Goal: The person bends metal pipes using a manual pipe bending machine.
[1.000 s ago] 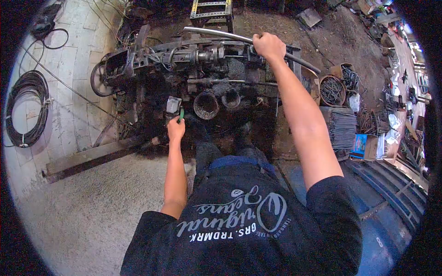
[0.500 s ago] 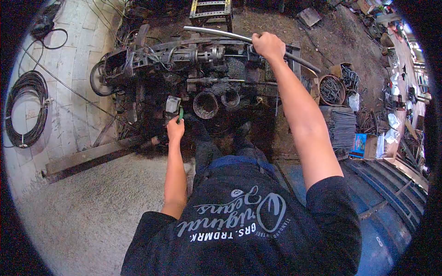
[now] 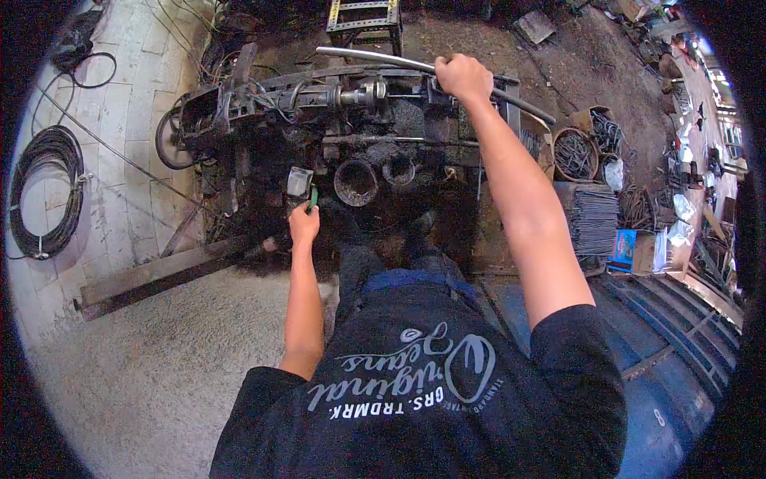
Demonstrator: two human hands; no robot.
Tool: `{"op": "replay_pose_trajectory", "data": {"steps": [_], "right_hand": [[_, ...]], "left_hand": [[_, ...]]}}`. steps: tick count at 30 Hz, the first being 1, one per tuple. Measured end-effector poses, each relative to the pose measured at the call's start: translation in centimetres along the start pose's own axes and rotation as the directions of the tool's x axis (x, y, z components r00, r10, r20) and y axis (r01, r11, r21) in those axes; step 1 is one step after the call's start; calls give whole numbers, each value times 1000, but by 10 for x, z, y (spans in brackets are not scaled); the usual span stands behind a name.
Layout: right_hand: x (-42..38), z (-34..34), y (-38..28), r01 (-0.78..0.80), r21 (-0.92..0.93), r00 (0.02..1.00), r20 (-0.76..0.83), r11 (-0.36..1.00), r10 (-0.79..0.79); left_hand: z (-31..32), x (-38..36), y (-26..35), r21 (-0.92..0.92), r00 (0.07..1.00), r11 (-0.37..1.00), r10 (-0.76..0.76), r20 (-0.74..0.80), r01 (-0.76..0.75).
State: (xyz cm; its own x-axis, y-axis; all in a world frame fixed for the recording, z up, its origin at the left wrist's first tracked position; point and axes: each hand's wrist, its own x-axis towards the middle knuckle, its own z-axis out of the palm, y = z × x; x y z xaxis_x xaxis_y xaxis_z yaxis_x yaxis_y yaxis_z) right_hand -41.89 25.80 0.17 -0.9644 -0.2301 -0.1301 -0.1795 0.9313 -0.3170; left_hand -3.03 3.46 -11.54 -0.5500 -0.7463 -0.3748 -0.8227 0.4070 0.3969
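Note:
My right hand (image 3: 464,77) is closed around a long metal bar (image 3: 363,55), which slants over the far side of a dark, greasy machine (image 3: 311,94). Lower down and to the left, my left hand (image 3: 304,222) grips a green handle (image 3: 313,196). Just beyond that hand is a pale, blocky object (image 3: 299,182); whether it is joined to the handle cannot be made out. Two round metal cups (image 3: 356,183) holding small bits sit on the near side of the machine.
A coil of black cable (image 3: 46,191) lies on the left floor. At right are a basket of metal parts (image 3: 575,155), a stack of rods (image 3: 586,219) and a blue box (image 3: 633,252). A yellow-edged metal stand (image 3: 363,16) is beyond the machine.
The bar has shifted very slightly to the left. Both hands keep their hold in nearly the same places.

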Motion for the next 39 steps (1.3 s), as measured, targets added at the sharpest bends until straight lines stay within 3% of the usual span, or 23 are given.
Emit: {"op": "replay_pose_trajectory", "data": {"steps": [17,25,29,39], "right_hand": [[2,0,4,-12,11,1000,6,1000,12],[2,-4,2,-35,-16,996,84,999,36],[1,-2,4,-20,-5,1000,9,1000,20],[0,-6,3,-26,-16,999,39,1000,27]], "left_hand": [[2,2,-4,-14,998,998,56,8,-56],[4,3,-5,-2,999,999,45,-3,-45],[2,3,-3,18,997,997,73,-7,-73],[-1,1,0,4,999,1000,-6,42,6]]}}
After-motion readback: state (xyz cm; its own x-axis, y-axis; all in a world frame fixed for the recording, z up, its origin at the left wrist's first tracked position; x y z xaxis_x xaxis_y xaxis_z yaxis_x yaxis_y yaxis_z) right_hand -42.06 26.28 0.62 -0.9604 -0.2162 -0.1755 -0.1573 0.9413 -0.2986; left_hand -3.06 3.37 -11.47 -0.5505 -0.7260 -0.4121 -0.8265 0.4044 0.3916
